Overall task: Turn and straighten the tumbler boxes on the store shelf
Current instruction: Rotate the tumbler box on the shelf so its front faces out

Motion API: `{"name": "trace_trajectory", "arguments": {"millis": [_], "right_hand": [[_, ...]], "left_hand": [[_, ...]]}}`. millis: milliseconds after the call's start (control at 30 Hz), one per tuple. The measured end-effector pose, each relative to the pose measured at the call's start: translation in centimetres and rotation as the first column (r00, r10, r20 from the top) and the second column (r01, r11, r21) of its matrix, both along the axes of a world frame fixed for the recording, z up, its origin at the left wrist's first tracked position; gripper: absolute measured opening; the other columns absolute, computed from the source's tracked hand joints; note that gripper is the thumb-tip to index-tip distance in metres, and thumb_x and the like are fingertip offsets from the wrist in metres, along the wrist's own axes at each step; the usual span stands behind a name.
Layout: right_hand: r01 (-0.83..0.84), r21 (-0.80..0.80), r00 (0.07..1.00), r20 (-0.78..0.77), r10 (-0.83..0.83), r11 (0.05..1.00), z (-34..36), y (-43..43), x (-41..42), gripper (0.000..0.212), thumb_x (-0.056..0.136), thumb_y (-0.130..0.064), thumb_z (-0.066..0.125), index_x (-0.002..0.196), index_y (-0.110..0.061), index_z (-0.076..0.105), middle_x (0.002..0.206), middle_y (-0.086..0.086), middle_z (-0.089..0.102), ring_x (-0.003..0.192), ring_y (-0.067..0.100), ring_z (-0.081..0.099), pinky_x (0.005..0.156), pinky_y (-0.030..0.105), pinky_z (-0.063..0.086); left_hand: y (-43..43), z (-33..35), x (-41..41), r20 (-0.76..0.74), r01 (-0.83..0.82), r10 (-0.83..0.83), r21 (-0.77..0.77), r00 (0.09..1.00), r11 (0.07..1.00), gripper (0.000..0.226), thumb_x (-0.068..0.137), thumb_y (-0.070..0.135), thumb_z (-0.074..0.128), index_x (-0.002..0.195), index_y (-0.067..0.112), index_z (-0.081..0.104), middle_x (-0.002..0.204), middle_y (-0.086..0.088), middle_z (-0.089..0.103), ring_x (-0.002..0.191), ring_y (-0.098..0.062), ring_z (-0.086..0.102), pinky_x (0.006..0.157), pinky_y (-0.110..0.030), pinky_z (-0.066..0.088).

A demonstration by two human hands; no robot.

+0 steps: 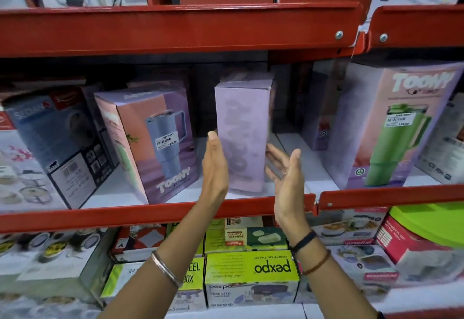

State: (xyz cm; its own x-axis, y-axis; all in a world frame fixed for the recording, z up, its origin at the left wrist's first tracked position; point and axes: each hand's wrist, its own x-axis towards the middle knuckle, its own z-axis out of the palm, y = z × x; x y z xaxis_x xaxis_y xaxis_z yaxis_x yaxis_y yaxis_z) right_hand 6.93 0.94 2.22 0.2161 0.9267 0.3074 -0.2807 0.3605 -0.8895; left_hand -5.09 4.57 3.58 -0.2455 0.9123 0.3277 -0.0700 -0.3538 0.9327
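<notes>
Nearest to the camera are two bare forearms that reach up from the bottom edge; the left one wears a silver bangle, the right one a black band and a thin brown one below it. Behind them, on the lower shelf, lie green lunch boxes with the print upside down.

On the middle shelf, which has a red front lip and a white floor, things stand in this order from the left. A blue appliance box leans at the left side. Just beside it stands a tumbler box with a blue tumbler picture, tilted and turned a little so that one corner faces forward. Then comes the left hand, flat and open, fingers together and pointing up, its palm against the left side of the plain lilac tumbler box. This box stands upright near the front edge and shows a pale side; it is blurred. The right hand is at the right side of this box, open with fingers spread; I cannot tell if the fingertips touch it. Well apart to the right stands a large tumbler box with a green tumbler picture, leaning slightly.
</notes>
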Motion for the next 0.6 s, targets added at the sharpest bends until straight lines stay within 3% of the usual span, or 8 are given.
{"name": "trace_trajectory", "arguments": {"millis": [133, 233, 300, 400, 500, 600], "right_hand": [[0.047, 0.005, 0.999, 0.028, -0.047, 0.999, -1.5, -1.2, -1.3, 0.068, 0.088, -0.058, 0.024, 0.126, -0.014, 0.058, 0.122, -0.017, 0.065, 0.114, -0.003, 0.058, 0.098, 0.028, 0.05], [0.063, 0.026, 0.995, 0.076, -0.065, 0.998, -1.8, -1.3, -1.4, 0.068, 0.088, -0.056, 0.022, 0.125, -0.011, 0.058, 0.108, -0.029, 0.068, 0.11, -0.006, 0.059, 0.094, 0.024, 0.051], [0.12, 0.009, 0.991, 0.067, -0.12, 0.993, -1.3, -0.7, -0.8, 0.066, 0.089, -0.057, 0.021, 0.115, -0.014, 0.064, 0.111, -0.015, 0.069, 0.108, 0.002, 0.062, 0.094, 0.026, 0.049], [0.247, -0.046, 0.968, -0.023, -0.248, 0.968, -0.1, 1.6, 1.0, 0.058, 0.097, -0.051, 0.02, 0.115, -0.016, 0.063, 0.122, 0.006, 0.065, 0.112, 0.015, 0.06, 0.099, 0.031, 0.045], [0.248, -0.108, 0.967, -0.024, -0.252, 0.963, 0.9, 4.7, 3.0, 0.063, 0.096, -0.053, 0.018, 0.135, -0.014, 0.048, 0.143, 0.006, 0.05, 0.131, 0.019, 0.045, 0.112, 0.038, 0.033], [0.096, -0.182, 0.995, 0.013, -0.095, 0.979, 1.6, 7.3, 3.8, 0.079, 0.089, -0.068, 0.013, 0.143, -0.016, 0.038, 0.149, 0.004, 0.044, 0.137, 0.018, 0.039, 0.117, 0.04, 0.026]], "left_hand": [[1.2, -0.2, -1.0, 0.021, 0.078, -0.077, -0.035, 0.997, 0.996, 0.098, 0.073, 0.086, 0.021, 0.145, 0.021, 0.035, 0.155, 0.001, 0.037, 0.143, -0.013, 0.032, 0.12, -0.044, 0.022], [1.2, -0.4, -1.0, 0.038, 0.113, -0.11, -0.056, 0.993, 0.992, 0.086, 0.081, 0.075, 0.015, 0.145, 0.021, 0.036, 0.153, 0.002, 0.038, 0.141, -0.013, 0.034, 0.12, -0.044, 0.021], [1.1, -0.5, -0.8, 0.053, 0.071, -0.067, -0.072, 0.996, 0.995, 0.089, 0.081, 0.078, 0.016, 0.146, 0.02, 0.033, 0.155, 0.002, 0.036, 0.142, -0.012, 0.031, 0.121, -0.043, 0.019], [-0.6, -0.8, 0.4, 0.079, -0.105, 0.105, -0.011, 0.991, 0.994, 0.072, 0.089, 0.06, 0.017, 0.144, 0.018, 0.035, 0.153, 0.003, 0.035, 0.141, -0.009, 0.031, 0.12, -0.035, 0.021], [-4.2, -1.5, 2.6, 0.042, -0.143, 0.14, 0.079, 0.989, 0.987, 0.056, 0.089, 0.059, 0.016, 0.132, 0.032, 0.04, 0.14, 0.012, 0.041, 0.129, 0.003, 0.036, 0.107, -0.018, 0.027], [-6.2, -1.9, 4.3, 0.02, -0.063, 0.062, 0.065, 0.998, 0.996, 0.057, 0.087, 0.063, 0.015, 0.131, 0.037, 0.04, 0.132, 0.021, 0.042, 0.125, 0.013, 0.034, 0.099, -0.009, 0.026]]}}
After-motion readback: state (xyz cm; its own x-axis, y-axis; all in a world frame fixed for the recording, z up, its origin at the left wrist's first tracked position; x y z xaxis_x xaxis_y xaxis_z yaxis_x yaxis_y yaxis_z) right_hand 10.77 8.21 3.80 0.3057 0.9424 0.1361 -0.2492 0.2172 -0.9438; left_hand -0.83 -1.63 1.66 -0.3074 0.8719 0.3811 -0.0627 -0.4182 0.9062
